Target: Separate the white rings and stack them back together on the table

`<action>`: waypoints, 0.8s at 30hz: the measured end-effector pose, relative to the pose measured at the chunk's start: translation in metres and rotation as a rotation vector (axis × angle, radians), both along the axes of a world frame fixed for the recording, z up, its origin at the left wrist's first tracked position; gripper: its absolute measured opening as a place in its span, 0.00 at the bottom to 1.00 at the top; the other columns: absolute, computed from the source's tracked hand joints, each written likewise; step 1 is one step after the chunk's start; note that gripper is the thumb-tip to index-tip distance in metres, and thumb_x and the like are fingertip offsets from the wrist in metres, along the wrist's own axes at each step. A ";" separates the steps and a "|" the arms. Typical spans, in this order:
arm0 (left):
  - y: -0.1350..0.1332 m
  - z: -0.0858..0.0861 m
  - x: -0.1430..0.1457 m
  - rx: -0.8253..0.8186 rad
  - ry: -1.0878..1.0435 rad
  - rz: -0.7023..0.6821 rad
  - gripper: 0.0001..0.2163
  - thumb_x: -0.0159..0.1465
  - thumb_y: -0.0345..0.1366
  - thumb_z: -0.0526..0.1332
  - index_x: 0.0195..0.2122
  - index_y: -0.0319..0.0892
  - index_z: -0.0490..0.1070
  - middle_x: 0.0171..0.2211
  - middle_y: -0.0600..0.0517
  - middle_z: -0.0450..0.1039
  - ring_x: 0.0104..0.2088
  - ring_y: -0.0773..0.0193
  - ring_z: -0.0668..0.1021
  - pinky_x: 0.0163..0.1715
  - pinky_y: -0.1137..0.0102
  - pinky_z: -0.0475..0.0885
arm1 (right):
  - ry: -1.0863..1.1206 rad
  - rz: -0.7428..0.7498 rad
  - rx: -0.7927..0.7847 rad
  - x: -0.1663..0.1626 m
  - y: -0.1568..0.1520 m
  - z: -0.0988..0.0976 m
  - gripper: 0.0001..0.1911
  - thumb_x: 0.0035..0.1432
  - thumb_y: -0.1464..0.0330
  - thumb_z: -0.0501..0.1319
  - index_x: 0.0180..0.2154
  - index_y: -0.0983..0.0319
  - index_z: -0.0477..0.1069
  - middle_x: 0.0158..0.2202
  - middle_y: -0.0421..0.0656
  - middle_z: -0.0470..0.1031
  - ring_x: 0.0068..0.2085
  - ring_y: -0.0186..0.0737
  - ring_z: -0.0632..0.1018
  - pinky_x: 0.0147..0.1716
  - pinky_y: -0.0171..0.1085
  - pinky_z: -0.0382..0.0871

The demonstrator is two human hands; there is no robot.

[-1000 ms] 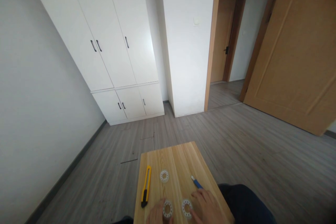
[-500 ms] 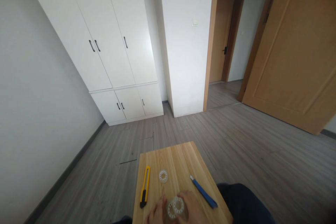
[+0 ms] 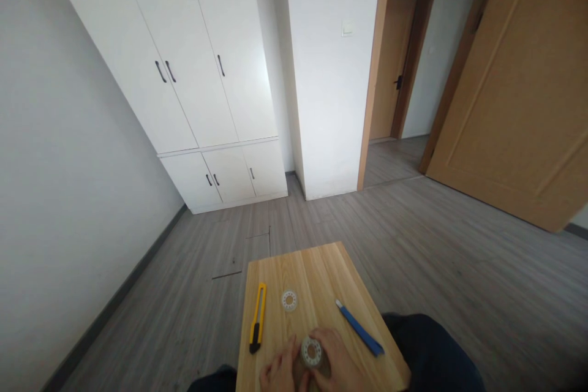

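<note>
Both hands meet at the near end of a small wooden table (image 3: 316, 266). My left hand (image 3: 280, 370) and my right hand (image 3: 340, 364) together hold a pair of clear plastic rings (image 3: 312, 352), one laid on the other, just above the tabletop. A third clear ring (image 3: 289, 301) lies alone farther out on the wood. To the left of it lies a yellow utility knife (image 3: 258, 317), and to the right a blue utility knife (image 3: 359, 328), both apart from my hands.
My dark trouser leg (image 3: 432, 349) shows at the table's right. Grey wood floor (image 3: 413, 245) surrounds the table. A white wardrobe (image 3: 193, 67) stands at the back left, and an open wooden door (image 3: 519, 92) and doorway are at the back right.
My two hands have come together, bringing the two near rings from side by side into a stack. My right hand has moved left off the blue knife, which now lies fully in view.
</note>
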State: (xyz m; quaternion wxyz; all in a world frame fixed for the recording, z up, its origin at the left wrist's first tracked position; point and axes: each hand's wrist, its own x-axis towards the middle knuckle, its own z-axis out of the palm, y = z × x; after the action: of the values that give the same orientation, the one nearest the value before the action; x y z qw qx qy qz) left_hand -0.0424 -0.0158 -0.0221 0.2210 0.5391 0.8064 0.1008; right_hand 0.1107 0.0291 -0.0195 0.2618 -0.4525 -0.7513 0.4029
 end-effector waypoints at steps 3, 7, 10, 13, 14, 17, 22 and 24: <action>-0.001 0.001 0.006 0.057 -0.062 -0.017 0.27 0.60 0.34 0.55 0.62 0.46 0.66 0.60 0.49 0.75 0.61 0.50 0.75 0.64 0.44 0.61 | 0.004 -0.001 -0.013 0.006 0.000 0.008 0.29 0.49 0.74 0.59 0.55 0.60 0.71 0.58 0.50 0.75 0.61 0.50 0.73 0.64 0.48 0.62; -0.004 0.000 0.011 0.104 -0.078 -0.006 0.24 0.61 0.33 0.54 0.60 0.46 0.68 0.61 0.49 0.74 0.60 0.50 0.76 0.65 0.44 0.60 | 0.001 -0.008 -0.023 0.011 -0.001 0.018 0.29 0.48 0.75 0.59 0.54 0.60 0.71 0.57 0.50 0.76 0.60 0.50 0.73 0.64 0.48 0.62; -0.006 -0.001 0.012 0.133 -0.074 0.016 0.24 0.62 0.34 0.54 0.60 0.48 0.69 0.60 0.50 0.75 0.60 0.50 0.76 0.64 0.46 0.61 | -0.006 -0.014 -0.025 0.012 -0.001 0.023 0.29 0.48 0.75 0.59 0.54 0.61 0.71 0.57 0.50 0.76 0.61 0.50 0.73 0.64 0.48 0.62; -0.008 -0.001 0.014 0.121 -0.078 0.009 0.25 0.62 0.33 0.54 0.62 0.48 0.67 0.60 0.50 0.76 0.61 0.50 0.75 0.64 0.45 0.60 | -0.008 -0.017 -0.023 0.012 -0.002 0.025 0.30 0.48 0.75 0.59 0.55 0.60 0.71 0.58 0.49 0.76 0.61 0.50 0.72 0.65 0.48 0.61; -0.008 -0.001 0.014 0.115 -0.075 0.004 0.25 0.63 0.33 0.53 0.62 0.47 0.66 0.60 0.49 0.75 0.62 0.50 0.74 0.64 0.45 0.60 | -0.009 -0.014 -0.021 0.012 -0.002 0.025 0.30 0.48 0.75 0.59 0.55 0.60 0.71 0.58 0.49 0.76 0.61 0.50 0.72 0.65 0.49 0.61; -0.009 -0.001 0.014 0.115 -0.047 0.006 0.24 0.63 0.33 0.52 0.61 0.46 0.67 0.62 0.49 0.73 0.62 0.51 0.74 0.64 0.45 0.60 | -0.016 0.001 0.000 0.010 -0.003 0.021 0.30 0.48 0.75 0.59 0.55 0.61 0.71 0.57 0.51 0.76 0.60 0.50 0.73 0.64 0.49 0.62; -0.011 -0.010 0.014 0.217 -0.028 0.033 0.22 0.63 0.32 0.53 0.59 0.48 0.70 0.58 0.49 0.77 0.58 0.53 0.77 0.61 0.50 0.63 | -0.023 -0.001 0.031 0.009 -0.002 0.011 0.29 0.48 0.76 0.59 0.54 0.61 0.71 0.56 0.50 0.76 0.59 0.50 0.74 0.63 0.49 0.64; -0.012 -0.015 0.014 0.294 -0.052 0.061 0.21 0.63 0.32 0.54 0.57 0.47 0.72 0.53 0.50 0.82 0.54 0.54 0.79 0.59 0.52 0.63 | -0.034 0.004 0.032 0.009 -0.001 0.007 0.29 0.48 0.77 0.59 0.55 0.61 0.70 0.56 0.50 0.76 0.59 0.50 0.74 0.63 0.49 0.64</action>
State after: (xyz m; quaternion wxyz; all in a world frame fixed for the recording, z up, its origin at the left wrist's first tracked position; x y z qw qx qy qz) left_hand -0.0281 -0.0283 -0.0370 0.1574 0.5383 0.7929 0.2382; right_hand 0.1198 0.0279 -0.0125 0.2553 -0.4534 -0.7630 0.3836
